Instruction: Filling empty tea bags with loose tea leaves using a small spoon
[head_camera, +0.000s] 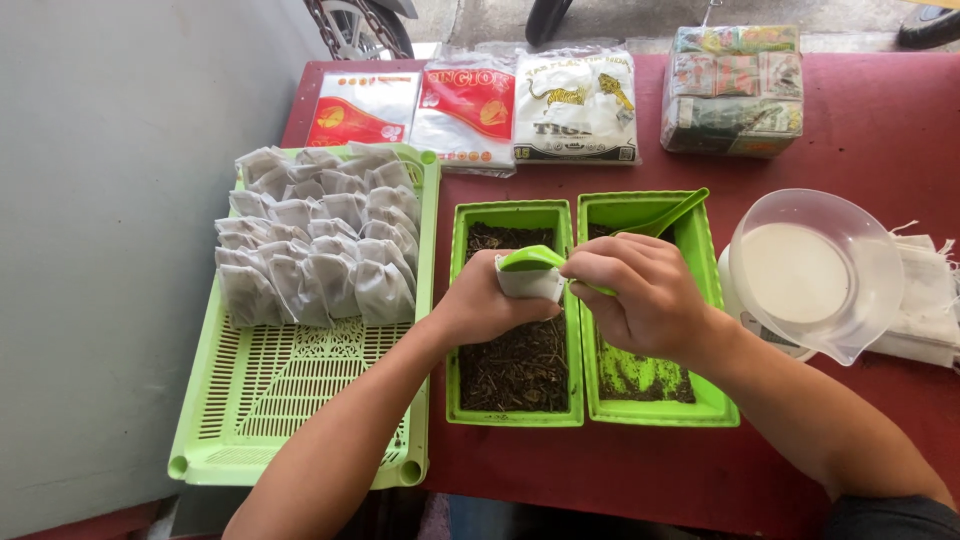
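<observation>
My left hand (480, 300) grips a small white filter bag (530, 282) over the left green tub (458, 300), which holds dark dried leaves. With my right hand (645, 295) I hold a green plastic spoon (533, 257), its bowl tipped at the mouth of the bag. The right green tub (712, 405) is nearly bare, with a thin layer of leaves, and a second green spoon (672, 212) rests in its far end.
A green slatted tray (300, 400) at left carries rows of filled white bags (315, 240). A clear plastic bowl (815, 270) sits on a scale at right beside loose empty bags (925, 300). Packets and a wrapped bundle (733, 90) line the red table's (860, 150) far edge.
</observation>
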